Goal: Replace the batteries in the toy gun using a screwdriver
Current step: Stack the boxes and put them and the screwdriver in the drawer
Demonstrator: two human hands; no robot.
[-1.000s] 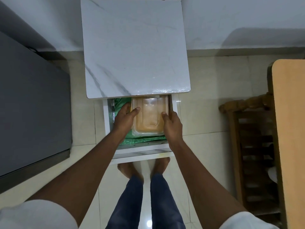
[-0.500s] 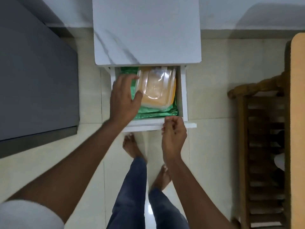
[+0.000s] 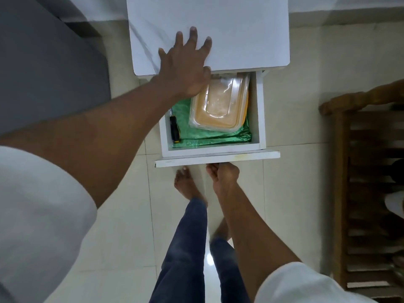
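The table top hides the back of the drawer (image 3: 261,110). Your left hand (image 3: 185,68) lies flat and spread on the table top (image 3: 240,29). Your right hand (image 3: 224,174) curls under the drawer front; its grip is hidden. The screwdriver (image 3: 174,129) lies at the drawer's 9 o'clock side, beside the box (image 3: 219,101).

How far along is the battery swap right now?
Done: the drawer is open, exposing the screwdriver. In hand: the right hand grips the drawer front, the left hand rests on the table top. Left: everything else; no toy gun is visible.
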